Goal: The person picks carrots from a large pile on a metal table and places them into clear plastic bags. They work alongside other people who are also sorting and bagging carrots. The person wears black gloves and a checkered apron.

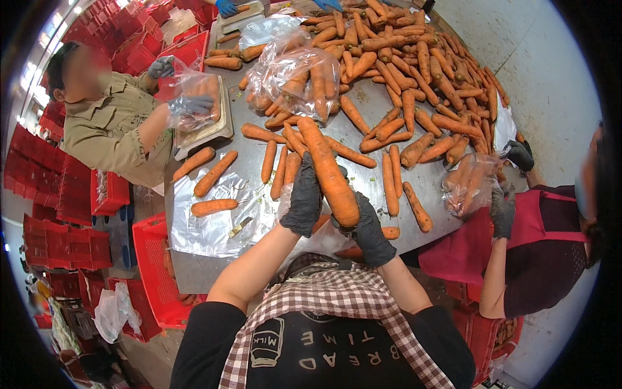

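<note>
A large, thick carrot [329, 172] is held up over the near edge of the metal table [197, 272], its narrow end pointing away from me. My left hand [304, 200], in a black glove, is closed along its left side. At the thick end, my black-gloved right hand [370, 232] grips it from the right; some of its fingers are hidden behind the carrot. Clear plastic lies beneath my hands. Several loose carrots [269, 162] lie just beyond my left hand, and two slim ones [392, 178] beyond my right.
A big carrot heap [414, 58] covers the far right. Beyond my hands sits a clear bag of carrots [298, 74]. Flat plastic bags [204, 236] lie at left. One co-worker holds a bag over a scale [214, 133]; another, at right, handles a filled bag [468, 185]. A red crate [159, 272] stands lower left.
</note>
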The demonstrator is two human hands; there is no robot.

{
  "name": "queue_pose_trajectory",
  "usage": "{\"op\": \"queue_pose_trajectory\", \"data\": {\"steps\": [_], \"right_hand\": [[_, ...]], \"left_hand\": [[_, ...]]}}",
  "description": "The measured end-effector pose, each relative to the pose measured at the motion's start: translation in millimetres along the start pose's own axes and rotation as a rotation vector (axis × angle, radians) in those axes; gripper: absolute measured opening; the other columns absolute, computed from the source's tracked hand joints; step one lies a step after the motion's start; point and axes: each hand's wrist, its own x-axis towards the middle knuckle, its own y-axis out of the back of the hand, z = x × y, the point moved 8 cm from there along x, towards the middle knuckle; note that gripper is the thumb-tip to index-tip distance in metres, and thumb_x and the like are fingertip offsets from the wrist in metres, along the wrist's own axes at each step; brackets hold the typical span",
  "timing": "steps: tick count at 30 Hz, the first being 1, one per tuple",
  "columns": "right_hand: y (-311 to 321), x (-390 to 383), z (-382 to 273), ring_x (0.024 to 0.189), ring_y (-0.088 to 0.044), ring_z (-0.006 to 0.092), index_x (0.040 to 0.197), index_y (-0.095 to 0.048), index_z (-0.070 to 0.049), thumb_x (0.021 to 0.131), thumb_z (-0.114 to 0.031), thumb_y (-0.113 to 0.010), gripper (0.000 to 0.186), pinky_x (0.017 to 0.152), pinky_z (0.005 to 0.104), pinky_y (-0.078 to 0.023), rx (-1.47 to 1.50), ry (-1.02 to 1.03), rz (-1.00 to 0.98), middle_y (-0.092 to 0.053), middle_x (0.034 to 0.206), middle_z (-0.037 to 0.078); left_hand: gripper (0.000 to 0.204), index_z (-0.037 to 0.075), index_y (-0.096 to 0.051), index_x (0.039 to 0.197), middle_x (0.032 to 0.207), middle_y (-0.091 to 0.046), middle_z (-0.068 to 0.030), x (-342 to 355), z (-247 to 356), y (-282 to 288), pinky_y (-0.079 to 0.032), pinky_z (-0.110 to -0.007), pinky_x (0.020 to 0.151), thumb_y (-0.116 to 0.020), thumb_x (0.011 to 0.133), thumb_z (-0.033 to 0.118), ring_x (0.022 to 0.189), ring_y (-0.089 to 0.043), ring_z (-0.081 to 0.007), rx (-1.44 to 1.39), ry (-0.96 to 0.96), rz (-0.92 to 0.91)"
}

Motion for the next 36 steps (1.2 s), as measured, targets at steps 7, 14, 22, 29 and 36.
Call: {"op": "queue_pose_trajectory", "data": {"steps": [7, 14, 22, 29, 36], "right_hand": [[14.8, 4.1, -6.1, 0.083, -0.054, 0.0109, 0.11, -0.048, -0.001, 0.09, -0.027, -0.046, 0.033, 0.071, 0.0254, -0.046, -0.012, 0.001, -0.039, -0.056, 0.097, 0.005], [6.7, -3.7, -20.3, 0.086, -0.055, 0.0154, 0.109, -0.051, 0.002, 0.093, -0.03, -0.04, 0.038, 0.076, 0.0293, -0.045, -0.375, -0.07, 0.046, -0.059, 0.094, 0.012], [31.1, 1.8, -27.7, 0.053, -0.045, 0.0043, 0.115, -0.049, -0.003, 0.092, -0.02, -0.042, 0.029, 0.047, 0.0175, -0.039, -0.13, -0.019, 0.184, -0.062, 0.097, 0.007], [30.0, -8.0, -29.5, 0.049, -0.045, 0.0019, 0.121, -0.038, -0.003, 0.086, -0.023, -0.054, 0.044, 0.045, 0.0137, -0.037, 0.227, 0.025, 0.209, -0.061, 0.099, 0.012], [21.8, -19.1, -36.1, 0.06, -0.052, 0.007, 0.122, -0.036, -0.002, 0.079, -0.017, -0.062, 0.052, 0.054, 0.0189, -0.043, 0.204, -0.078, 0.068, -0.06, 0.096, 0.013]], "left_hand": [[0.041, 0.002, -0.043, 0.112, 0.093, -0.056, -0.0102, -6.8, 2.0, -17.6, -0.049, -0.036, 0.079, -0.058, 0.085, 0.028, 0.087, -0.057, -0.0217, 0.009, 0.127, -0.026], [0.029, 0.004, -0.047, 0.1, 0.084, -0.056, -0.0056, -2.3, 1.4, 1.6, -0.049, -0.028, 0.068, -0.063, 0.081, 0.019, 0.075, -0.057, -0.0147, 0.237, 0.011, 0.181], [0.029, 0.005, -0.047, 0.099, 0.085, -0.055, -0.0052, -7.7, 19.0, -0.7, -0.048, -0.027, 0.068, -0.065, 0.079, 0.015, 0.078, -0.056, -0.0137, 0.338, -0.173, 0.122], [0.045, 0.003, -0.048, 0.114, 0.1, -0.058, -0.0157, -52.8, -40.9, 23.4, -0.043, -0.034, 0.081, -0.061, 0.079, 0.028, 0.093, -0.057, -0.0257, 1.375, 0.137, -0.392], [0.027, 0.005, -0.057, 0.104, 0.091, -0.06, -0.0171, -69.8, -102.4, 87.7, -0.047, -0.039, 0.071, -0.051, 0.079, 0.013, 0.083, -0.059, -0.0317, 1.899, 0.345, -0.611]]}}
